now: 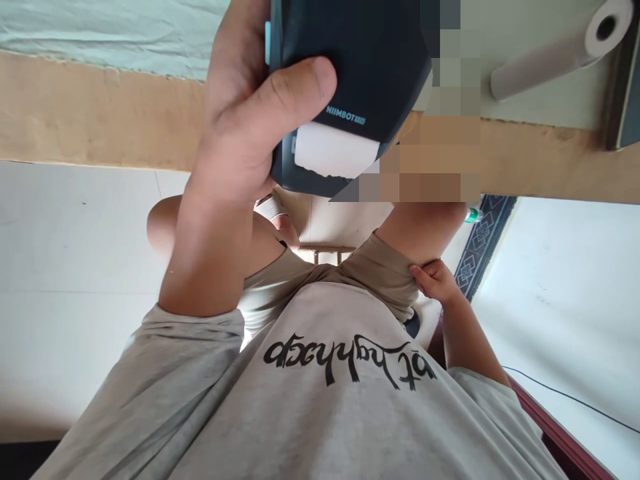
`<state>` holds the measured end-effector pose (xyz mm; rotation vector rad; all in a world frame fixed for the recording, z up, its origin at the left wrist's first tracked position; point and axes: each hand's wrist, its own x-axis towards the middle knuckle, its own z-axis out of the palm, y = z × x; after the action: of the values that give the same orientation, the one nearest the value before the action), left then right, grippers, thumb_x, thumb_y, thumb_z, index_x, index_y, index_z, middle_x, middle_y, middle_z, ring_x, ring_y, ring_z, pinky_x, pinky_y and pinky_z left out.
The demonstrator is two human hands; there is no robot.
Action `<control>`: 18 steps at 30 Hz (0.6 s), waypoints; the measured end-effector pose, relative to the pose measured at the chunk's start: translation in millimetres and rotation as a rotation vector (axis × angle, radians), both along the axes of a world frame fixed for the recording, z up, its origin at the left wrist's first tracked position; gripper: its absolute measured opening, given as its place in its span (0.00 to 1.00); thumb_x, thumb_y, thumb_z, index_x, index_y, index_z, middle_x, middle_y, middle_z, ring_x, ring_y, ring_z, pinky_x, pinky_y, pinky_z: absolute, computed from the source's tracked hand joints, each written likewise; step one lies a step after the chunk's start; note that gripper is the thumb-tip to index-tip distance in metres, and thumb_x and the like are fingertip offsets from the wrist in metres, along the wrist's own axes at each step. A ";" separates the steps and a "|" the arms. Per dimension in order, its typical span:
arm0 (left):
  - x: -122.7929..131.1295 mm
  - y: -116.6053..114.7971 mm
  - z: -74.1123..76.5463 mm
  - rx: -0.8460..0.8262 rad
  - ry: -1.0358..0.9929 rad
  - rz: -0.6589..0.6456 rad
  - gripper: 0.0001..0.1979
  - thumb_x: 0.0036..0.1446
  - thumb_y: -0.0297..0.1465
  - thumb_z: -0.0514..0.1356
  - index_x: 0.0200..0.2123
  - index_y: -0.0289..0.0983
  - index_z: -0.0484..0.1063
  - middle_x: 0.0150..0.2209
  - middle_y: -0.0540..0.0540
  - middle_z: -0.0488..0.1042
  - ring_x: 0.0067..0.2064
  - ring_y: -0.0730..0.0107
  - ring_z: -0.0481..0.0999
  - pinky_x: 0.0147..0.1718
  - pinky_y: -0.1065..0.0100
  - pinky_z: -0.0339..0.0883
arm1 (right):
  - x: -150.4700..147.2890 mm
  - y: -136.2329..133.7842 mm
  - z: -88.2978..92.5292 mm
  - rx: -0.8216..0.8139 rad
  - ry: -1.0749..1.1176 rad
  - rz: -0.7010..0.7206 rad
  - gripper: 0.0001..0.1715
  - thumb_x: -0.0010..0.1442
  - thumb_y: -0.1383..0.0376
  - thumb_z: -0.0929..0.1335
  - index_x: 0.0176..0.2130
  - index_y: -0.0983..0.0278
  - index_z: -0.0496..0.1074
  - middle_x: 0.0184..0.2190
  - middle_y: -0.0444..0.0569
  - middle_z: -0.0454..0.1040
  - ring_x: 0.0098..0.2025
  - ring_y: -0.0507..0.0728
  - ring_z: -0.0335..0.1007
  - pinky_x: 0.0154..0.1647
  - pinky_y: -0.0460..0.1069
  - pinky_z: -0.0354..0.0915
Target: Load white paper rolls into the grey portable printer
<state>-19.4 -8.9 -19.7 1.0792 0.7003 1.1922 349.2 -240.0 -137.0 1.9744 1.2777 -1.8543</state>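
Note:
My left hand [250, 133] is raised close to the camera and wrapped round a dark blue label printer [370, 60], with the thumb lying across its front. A strip of white label paper [335, 153] shows at the printer's slot. Lower down, my right hand [436, 279] rests at my right thigh, its fingers curled on the hem of my beige shorts [385, 273]. My grey shirt with black lettering fills the bottom of the view.
A table's wooden edge [90, 113] under a pale green cover runs across the top. On the table lie a white paper roll [560, 57] and a dark object [625, 100] at the far right. Below are white floor tiles, a patterned rug [483, 240] and a thin black cable [575, 400].

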 end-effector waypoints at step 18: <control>22.9 0.5 18.6 -0.213 0.106 0.323 0.45 0.47 0.11 0.12 0.57 0.22 0.55 0.53 0.49 0.68 0.61 0.54 0.61 0.56 0.45 0.63 | 18.6 4.4 -4.9 -0.018 -0.025 0.126 0.28 0.63 0.50 0.62 0.50 0.70 0.68 0.48 0.51 0.69 0.52 0.50 0.66 0.56 0.50 0.70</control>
<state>3.5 -8.4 -1.1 0.8760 1.0903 1.3039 367.8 -235.6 -141.9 1.8559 1.3410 -1.7712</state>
